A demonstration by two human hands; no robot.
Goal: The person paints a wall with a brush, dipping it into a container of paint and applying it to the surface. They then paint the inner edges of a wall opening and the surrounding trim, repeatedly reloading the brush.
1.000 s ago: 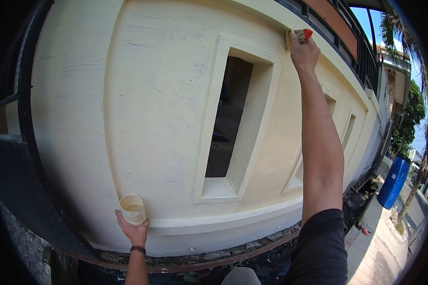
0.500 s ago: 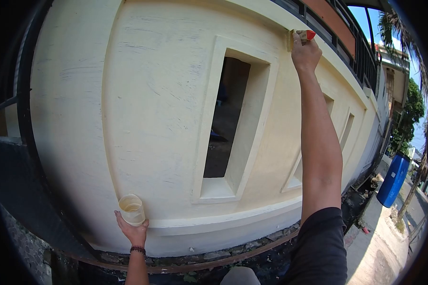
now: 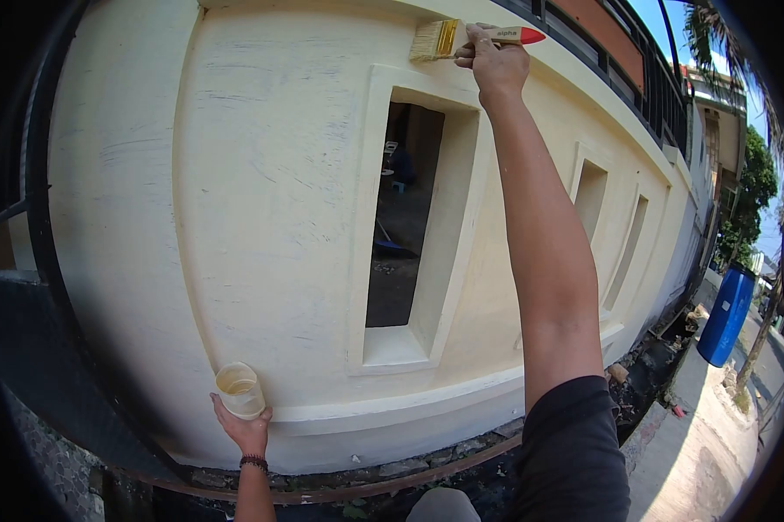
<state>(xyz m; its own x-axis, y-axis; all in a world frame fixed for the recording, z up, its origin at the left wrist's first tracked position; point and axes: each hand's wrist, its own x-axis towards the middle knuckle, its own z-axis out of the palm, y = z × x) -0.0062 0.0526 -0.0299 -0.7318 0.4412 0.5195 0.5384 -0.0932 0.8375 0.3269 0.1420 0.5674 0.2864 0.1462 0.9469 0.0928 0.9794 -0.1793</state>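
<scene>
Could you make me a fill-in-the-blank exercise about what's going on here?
The flat, wooden-handled paintbrush is gripped by the person's ____ hand.
The word printed on its handle reads ____.
Higher or lower: the round, translucent container in the left hand sits ____ than the paintbrush.
The tall plastic barrel at the view's right is coloured ____.

Missing words: right; alpha; lower; blue.

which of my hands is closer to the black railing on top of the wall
Right. Your right hand, holding the paintbrush, is below the railing; your left hand, with the plastic cup, is far lower, by the bottom ledge.
</scene>
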